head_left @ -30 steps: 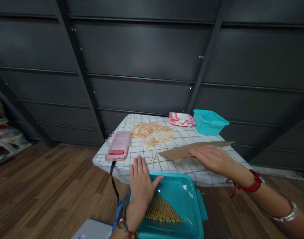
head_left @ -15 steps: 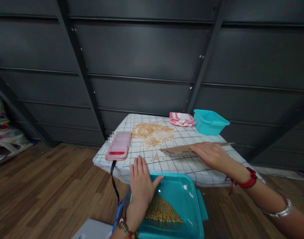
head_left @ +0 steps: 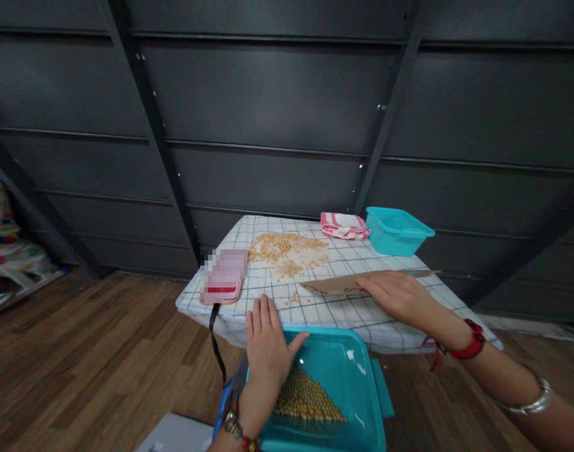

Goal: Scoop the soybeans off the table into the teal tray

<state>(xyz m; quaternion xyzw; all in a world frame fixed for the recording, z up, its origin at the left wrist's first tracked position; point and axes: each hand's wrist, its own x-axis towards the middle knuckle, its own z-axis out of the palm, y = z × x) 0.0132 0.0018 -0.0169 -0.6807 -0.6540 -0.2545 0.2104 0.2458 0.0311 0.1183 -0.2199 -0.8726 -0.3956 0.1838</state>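
Observation:
My right hand (head_left: 394,295) is closed on a flat piece of cardboard (head_left: 331,286), held low over the right front of the table. Its ragged edge points left, towards a few loose soybeans (head_left: 295,300). My left hand (head_left: 269,345) lies with fingers stretched out, fingertips at the table's front edge and palm over the left rim of a teal basin (head_left: 357,370). Soybeans (head_left: 305,398) lie heaped in that basin, partly hidden by my left hand. A larger spread of soybeans with paler bits (head_left: 287,251) covers the middle of the checked tablecloth (head_left: 263,224).
A pink phone (head_left: 226,276) with a black strap (head_left: 213,333) lies at the table's left edge. At the back right are a folded pink-and-white towel (head_left: 344,226) and a turquoise container (head_left: 397,242). A dark panelled wall (head_left: 268,94) rises behind the table.
The cardboard and my right hand have shifted very slightly. My left hand and the soybeans look the same.

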